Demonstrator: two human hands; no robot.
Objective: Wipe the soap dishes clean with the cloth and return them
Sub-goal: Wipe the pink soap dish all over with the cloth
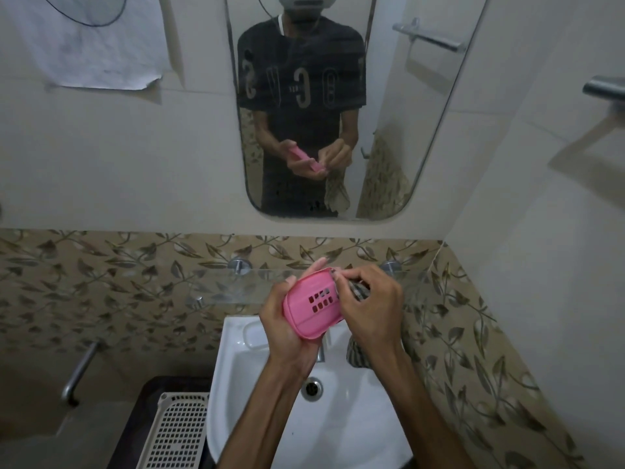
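While the left hand point(287, 333) cups the pink soap dish point(313, 308) above the white sink point(236, 384), the right hand point(368, 309) pinches the cloth point(359, 292) against its far right rim. Thin, slotted plastic, it looks light, stiff and possibly slippery, so gripping its long edges seems best.

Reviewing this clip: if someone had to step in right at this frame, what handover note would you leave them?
Left hand grips the pink soap dish, slotted side facing the camera, above the white sink.
Right hand pinches the cloth against the dish's right edge; its tail hangs below the wrist.
Done: dish picked up, wiping under way.
Left: finish wiping and return it, perhaps to the glass shelf. No other dish is visible.
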